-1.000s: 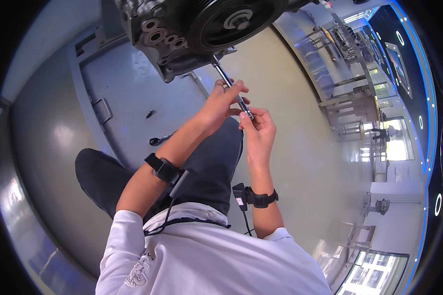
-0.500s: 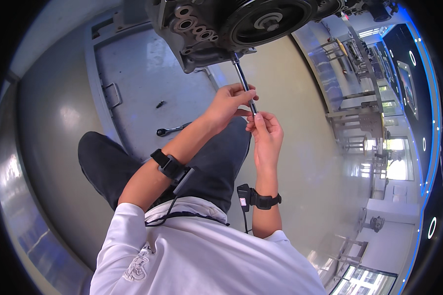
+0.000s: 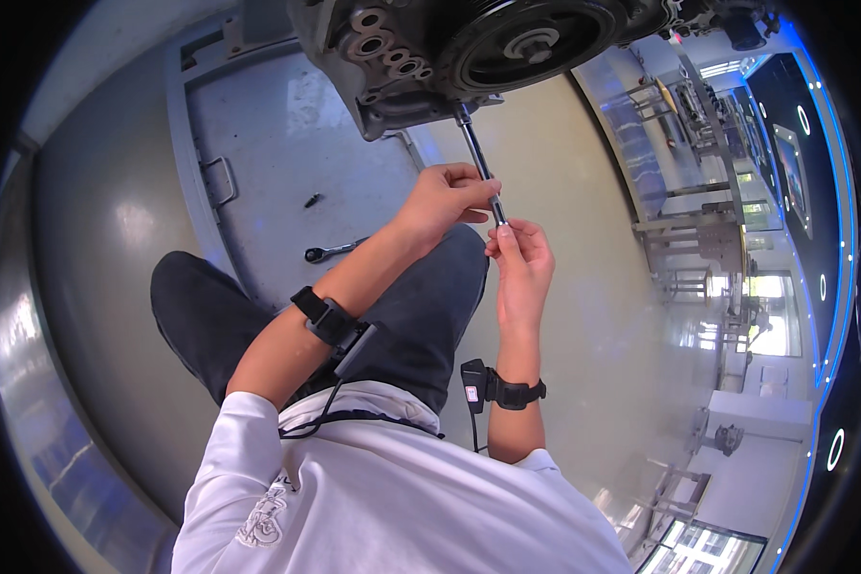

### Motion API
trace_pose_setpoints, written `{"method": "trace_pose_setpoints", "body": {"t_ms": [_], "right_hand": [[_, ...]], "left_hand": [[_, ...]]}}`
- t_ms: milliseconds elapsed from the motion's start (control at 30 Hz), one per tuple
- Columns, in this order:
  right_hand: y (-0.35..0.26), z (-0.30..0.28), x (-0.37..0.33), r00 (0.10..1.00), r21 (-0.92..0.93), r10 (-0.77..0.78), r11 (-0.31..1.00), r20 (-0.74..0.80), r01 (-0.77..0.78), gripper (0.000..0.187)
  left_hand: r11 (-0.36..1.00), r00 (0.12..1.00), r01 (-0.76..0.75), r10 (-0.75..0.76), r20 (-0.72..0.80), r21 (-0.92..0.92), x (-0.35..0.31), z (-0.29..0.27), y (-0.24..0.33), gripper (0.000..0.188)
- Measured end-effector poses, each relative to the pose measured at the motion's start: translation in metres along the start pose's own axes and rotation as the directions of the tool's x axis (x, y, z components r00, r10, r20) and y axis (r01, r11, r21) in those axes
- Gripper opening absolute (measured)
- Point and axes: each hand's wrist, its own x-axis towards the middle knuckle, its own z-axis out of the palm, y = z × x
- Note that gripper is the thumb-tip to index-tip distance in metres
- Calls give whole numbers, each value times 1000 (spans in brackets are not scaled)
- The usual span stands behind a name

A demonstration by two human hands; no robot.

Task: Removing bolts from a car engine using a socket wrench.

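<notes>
Head camera looks straight down over a white-shirted torso, and both forearms rise from the lower middle of the frame toward the upper centre. Left hand [image 3: 445, 196] is up there now, fingers curled round the slim metal extension bar [image 3: 478, 163], clasping its lower stretch. Right hand [image 3: 521, 268] sits just below and to the right of it, wrist bent upward, thumb and fingertips pinched on the bar's very bottom end (a light fingertip pinch rather than a full fist, from what shows). The bar slants up and to the left from those fingers to the underside of the grey engine block [image 3: 421, 57], which fills the top centre of the frame; its upper tip meets the casting just beside the big dark pulley [image 3: 536, 43]. Both wrists wear black bands, and a cable runs down from the left one toward the shirt.

Down on the grey floor plate [image 3: 258, 143], left of centre, a ratchet wrench [image 3: 335, 251] lies loose, well apart from either hand, with a small dark bit [image 3: 311, 201] lying near it, a little higher in the frame.
</notes>
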Motion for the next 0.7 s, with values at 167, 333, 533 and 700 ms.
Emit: {"method": "trace_pose_setpoints", "body": {"t_ms": [167,333,533,700], "right_hand": [[-11,-2,-2,986,104,149,982,75,-156,17],[-6,2,-3,985,57,159,985,60,-163,18],[-4,4,-2,998,69,43,997,-38,-40,17],[-2,-3,-1,991,141,130,981,15,-131,15]], "left_hand": [[994,999,-44,42,-30,-103,-3,6,3,15],[970,999,-36,34,-15,-242,-4,9,4,21],[997,1000,-17,18,21,-73,0,5,1,31],[979,997,-14,28,67,-203,-3,7,1,32]]}}
